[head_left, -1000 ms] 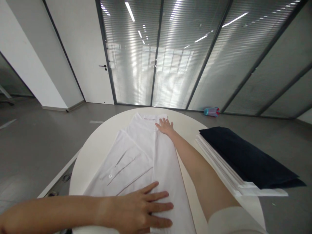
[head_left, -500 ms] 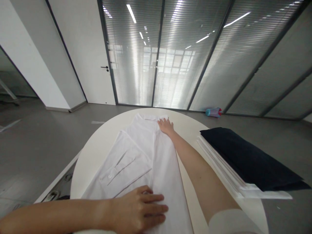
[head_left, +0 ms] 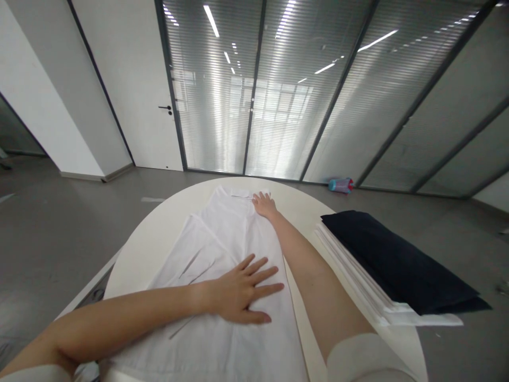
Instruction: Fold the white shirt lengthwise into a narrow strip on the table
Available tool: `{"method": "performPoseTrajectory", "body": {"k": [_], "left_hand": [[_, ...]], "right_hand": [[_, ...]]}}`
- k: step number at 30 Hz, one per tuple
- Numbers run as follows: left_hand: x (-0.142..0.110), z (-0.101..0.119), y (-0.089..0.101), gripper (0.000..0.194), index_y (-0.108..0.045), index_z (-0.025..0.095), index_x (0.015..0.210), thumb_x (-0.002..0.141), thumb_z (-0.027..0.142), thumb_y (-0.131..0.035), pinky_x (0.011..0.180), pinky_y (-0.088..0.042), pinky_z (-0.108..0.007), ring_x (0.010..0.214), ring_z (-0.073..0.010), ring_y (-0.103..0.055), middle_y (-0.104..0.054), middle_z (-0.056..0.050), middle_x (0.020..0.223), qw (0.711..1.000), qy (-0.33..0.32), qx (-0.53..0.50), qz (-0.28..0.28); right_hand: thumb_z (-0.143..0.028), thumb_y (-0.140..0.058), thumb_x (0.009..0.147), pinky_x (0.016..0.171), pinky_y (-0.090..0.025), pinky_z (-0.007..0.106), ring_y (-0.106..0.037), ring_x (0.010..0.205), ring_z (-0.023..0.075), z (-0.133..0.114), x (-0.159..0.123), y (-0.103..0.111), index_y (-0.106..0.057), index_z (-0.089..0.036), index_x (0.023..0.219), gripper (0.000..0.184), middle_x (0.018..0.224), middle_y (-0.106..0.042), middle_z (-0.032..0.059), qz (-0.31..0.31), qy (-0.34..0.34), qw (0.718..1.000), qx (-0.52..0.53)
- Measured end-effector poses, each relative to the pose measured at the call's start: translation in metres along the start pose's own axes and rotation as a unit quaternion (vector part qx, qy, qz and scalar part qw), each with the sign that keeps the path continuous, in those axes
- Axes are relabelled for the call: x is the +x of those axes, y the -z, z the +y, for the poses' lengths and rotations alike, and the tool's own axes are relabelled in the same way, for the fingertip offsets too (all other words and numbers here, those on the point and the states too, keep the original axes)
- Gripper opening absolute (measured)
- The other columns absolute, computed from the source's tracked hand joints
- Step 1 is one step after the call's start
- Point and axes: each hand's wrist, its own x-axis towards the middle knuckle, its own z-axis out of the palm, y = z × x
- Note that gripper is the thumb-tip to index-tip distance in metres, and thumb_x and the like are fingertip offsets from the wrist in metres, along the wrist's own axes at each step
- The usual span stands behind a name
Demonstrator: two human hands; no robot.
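A white button-up shirt lies folded lengthwise on the round table, its collar end at the far side and a sleeve laid across its body. My left hand rests flat on the middle of the shirt, fingers spread, and that forearm hides part of the sleeve. Up by the collar, my right hand lies on the shirt's far right corner with its fingers spread. Neither hand is gripping the cloth, as far as the fingers show.
To the right, a stack of folded white cloth with a dark navy piece on top overhangs the edge of the white table. A blue and red striped object lies on the floor by the glass partition.
My left hand has moved forward up the shirt and spread its fingers wider. My right hand has stayed by the collar. The view has shifted slightly.
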Motion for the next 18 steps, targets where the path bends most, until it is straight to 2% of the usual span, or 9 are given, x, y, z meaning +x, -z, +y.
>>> {"method": "performPoseTrajectory", "body": {"k": [3, 6, 9, 12, 15, 18], "left_hand": [[-0.007, 0.002, -0.007, 0.078, -0.028, 0.022, 0.157, 0.094, 0.065, -0.046, 0.12, -0.013, -0.061, 0.151, -0.0395, -0.017, -0.024, -0.016, 0.163, 1.0, 0.004, -0.013, 0.009], [-0.005, 0.01, 0.002, 0.08, -0.028, 0.017, 0.157, 0.094, 0.063, -0.046, 0.119, -0.015, -0.063, 0.15, -0.0413, -0.018, -0.024, -0.019, 0.162, 1.0, -0.009, -0.018, -0.006], [0.006, 0.019, 0.018, 0.079, -0.035, 0.011, 0.153, 0.095, 0.063, -0.045, 0.121, -0.019, -0.057, 0.149, -0.0381, -0.025, -0.029, -0.019, 0.16, 0.999, -0.046, -0.019, -0.021], [0.022, 0.028, 0.023, 0.073, -0.043, 0.01, 0.148, 0.096, 0.061, -0.046, 0.122, -0.022, -0.049, 0.147, -0.0332, -0.032, -0.039, -0.018, 0.156, 0.997, -0.083, -0.008, -0.004], [0.037, 0.033, 0.011, 0.071, -0.05, 0.012, 0.143, 0.093, 0.062, -0.052, 0.122, -0.024, -0.049, 0.143, -0.034, -0.037, -0.047, -0.018, 0.15, 0.992, -0.124, 0.016, 0.018], [0.044, 0.039, -0.006, 0.069, -0.056, 0.016, 0.138, 0.09, 0.065, -0.054, 0.124, -0.01, -0.055, 0.142, -0.034, -0.038, -0.052, -0.015, 0.145, 0.987, -0.155, 0.028, 0.032]], "right_hand": [[-0.049, -0.018, 0.103, 0.118, -0.022, 0.055, -0.017, 0.151, 0.0319, 0.001, 0.002, -0.001, -0.028, -0.028, 0.157, 0.059, 0.166, -0.018, 0.0048, -0.01, -0.002, 1.0, -0.003], [-0.05, -0.019, 0.103, 0.118, -0.019, 0.059, -0.016, 0.151, 0.0339, -0.001, 0.0, 0.001, -0.028, -0.027, 0.157, 0.06, 0.166, -0.017, 0.0059, -0.011, -0.003, 1.0, -0.017], [-0.053, -0.02, 0.102, 0.119, -0.011, 0.059, -0.013, 0.152, 0.0341, -0.004, -0.002, 0.008, -0.034, -0.024, 0.156, 0.063, 0.166, -0.017, 0.0076, 0.009, 0.024, 0.999, -0.044], [-0.053, -0.014, 0.103, 0.12, -0.011, 0.057, -0.011, 0.152, 0.0316, -0.008, -0.002, 0.018, -0.03, -0.023, 0.157, 0.064, 0.167, -0.014, 0.0081, 0.028, 0.026, 0.999, -0.031], [-0.056, -0.009, 0.102, 0.12, -0.014, 0.056, -0.013, 0.152, 0.031, -0.012, -0.002, 0.021, -0.026, -0.022, 0.158, 0.067, 0.167, -0.013, 0.008, 0.009, -0.007, 1.0, 0.001], [-0.065, -0.009, 0.099, 0.12, -0.011, 0.057, -0.011, 0.152, 0.0319, -0.015, -0.004, 0.014, -0.025, -0.022, 0.159, 0.075, 0.167, -0.011, 0.007, -0.024, -0.016, 0.999, 0.014]]}}
